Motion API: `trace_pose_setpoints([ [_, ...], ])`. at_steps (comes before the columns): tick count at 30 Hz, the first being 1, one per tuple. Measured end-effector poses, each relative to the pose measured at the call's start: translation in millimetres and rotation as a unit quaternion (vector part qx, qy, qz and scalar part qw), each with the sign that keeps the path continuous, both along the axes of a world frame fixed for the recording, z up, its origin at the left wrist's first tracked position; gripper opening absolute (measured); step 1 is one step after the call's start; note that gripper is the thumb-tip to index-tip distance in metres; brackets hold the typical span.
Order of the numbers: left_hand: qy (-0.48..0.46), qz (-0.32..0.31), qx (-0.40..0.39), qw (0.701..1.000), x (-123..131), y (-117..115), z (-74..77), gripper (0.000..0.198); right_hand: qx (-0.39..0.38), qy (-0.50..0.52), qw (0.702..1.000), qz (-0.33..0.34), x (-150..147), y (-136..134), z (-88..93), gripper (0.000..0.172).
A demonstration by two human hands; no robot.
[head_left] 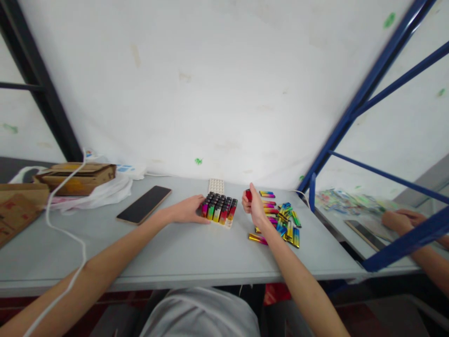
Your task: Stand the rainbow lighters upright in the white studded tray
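Several shiny multicoloured lighters point(220, 206) with black tops stand upright in rows in a white holed tray point(228, 223). My left hand point(191, 209) grips the tray's left side, thumb along the near corner and fingers toward the back. To the right of the tray, my right hand point(254, 206) is raised and closed around a red lighter point(249, 194), its thumb pointing up; most of the lighter is hidden by the fingers. Beside and beyond my right wrist lies a loose pile of metallic lighters point(289, 222), in yellow, blue, green and pink.
Behind the standing lighters lies another white holed tray point(216, 186). A phone point(144, 204) rests to the left. Cardboard boxes point(79, 178) and a plastic bag point(105, 193) occupy the far left. A white cable point(66, 229) hangs over my left arm. Blue frame bars point(351, 112) separate a co-worker's hands point(403, 221).
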State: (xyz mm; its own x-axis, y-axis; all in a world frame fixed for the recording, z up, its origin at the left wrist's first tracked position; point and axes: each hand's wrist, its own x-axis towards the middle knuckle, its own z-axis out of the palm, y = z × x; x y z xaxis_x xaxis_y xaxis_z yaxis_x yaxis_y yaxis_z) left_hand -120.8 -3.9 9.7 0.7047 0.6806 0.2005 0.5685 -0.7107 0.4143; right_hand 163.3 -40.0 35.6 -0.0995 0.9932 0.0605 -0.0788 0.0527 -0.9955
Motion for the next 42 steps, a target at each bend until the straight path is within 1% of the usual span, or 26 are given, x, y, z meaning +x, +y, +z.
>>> trace_pose_setpoints([
  [3,0.004,0.004,0.0,1.0,-0.3,-0.8,0.5,0.07,0.012,0.006,0.999,-0.045,-6.0,1.3,-7.5,0.059],
  [8,0.005,0.006,0.001,1.0,-0.7,0.4,-1.2,0.07,0.028,0.01,0.999,-0.029,-9.7,-0.9,-10.7,0.048],
  [10,0.006,0.007,-0.001,1.0,-0.8,1.3,-2.2,0.07,0.019,0.015,1.0,-0.016,-7.7,-1.1,-9.0,0.049],
  [13,0.008,0.01,-0.005,1.0,-0.9,1.7,-2.8,0.069,0.02,0.029,0.999,0.005,-3.3,-1.5,-3.2,0.058],
  [15,0.006,0.01,-0.006,1.0,-0.8,1.5,-2.6,0.068,0.048,0.039,0.998,0.016,-0.2,-2.6,2.3,0.06],
  [19,0.001,0.01,-0.007,1.0,-0.7,1.3,-2.4,0.068,0.117,0.037,0.992,0.024,5.8,-6.5,11.5,0.057],
  [21,0.001,0.009,-0.009,1.0,-0.8,1.4,-2.6,0.069,0.159,-0.007,0.987,0.021,8.1,-8.6,13.3,0.054],
  [23,0.002,0.01,-0.011,1.0,-0.8,1.1,-2.7,0.069,0.203,-0.076,0.976,0.015,9.5,-10.4,13.4,0.049],
  [25,0.002,0.013,-0.011,1.0,-0.6,0.2,-2.4,0.069,0.231,-0.129,0.964,0.018,9.7,-11.5,12.0,0.043],
  [32,-0.006,0.017,-0.014,1.0,0.3,-2.8,-0.3,0.066,0.222,-0.18,0.954,0.088,10.0,-11.1,1.5,0.035],
  [36,-0.015,0.014,-0.013,1.0,0.8,-1.6,-1.2,0.066,0.252,-0.249,0.931,0.092,12.6,-11.4,-1.1,0.031],
  [42,-0.026,0.007,-0.005,1.0,-0.8,1.6,-5.8,0.067,0.293,-0.321,0.896,0.09,15.5,-14.6,3.2,0.025],
])
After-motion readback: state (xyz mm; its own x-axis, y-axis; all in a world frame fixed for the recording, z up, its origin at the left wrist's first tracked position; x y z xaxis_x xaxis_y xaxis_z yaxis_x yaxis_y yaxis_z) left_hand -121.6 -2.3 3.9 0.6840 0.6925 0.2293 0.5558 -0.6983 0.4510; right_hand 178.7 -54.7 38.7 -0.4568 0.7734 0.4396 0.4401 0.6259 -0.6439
